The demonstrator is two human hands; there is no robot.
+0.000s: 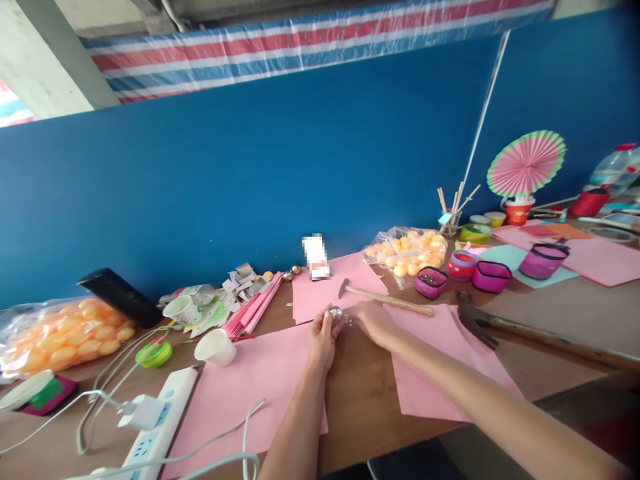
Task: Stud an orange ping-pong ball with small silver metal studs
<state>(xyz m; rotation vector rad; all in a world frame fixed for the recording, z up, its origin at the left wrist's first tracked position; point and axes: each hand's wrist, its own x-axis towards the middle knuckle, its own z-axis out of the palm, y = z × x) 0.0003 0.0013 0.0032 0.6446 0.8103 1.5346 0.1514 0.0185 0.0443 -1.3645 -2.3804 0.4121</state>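
Near the middle of the table, my left hand (pixel 323 338) holds a small shiny metal piece (pixel 335 312) between thumb and fingers. Close on its right is my right hand (pixel 371 323), its fingers pointing toward the metal piece; the fingertips are too small to make out. Tiny light-coloured bits (pixel 348 320) show between the two hands. Just behind my right hand, a small hammer (pixel 390 298) with a wooden handle lies over pink paper (pixel 320 297). More pink sheets lie to the left and right of my forearms.
A larger hammer (pixel 550 343) lies at the right. Purple containers (pixel 491 276) and a bag of orange balls (pixel 407 252) stand behind. On the left are a white cup (pixel 215 348), a power strip (pixel 165 413) with cables, and another bag (pixel 70 333). A blue partition (pixel 250 180) rises behind.
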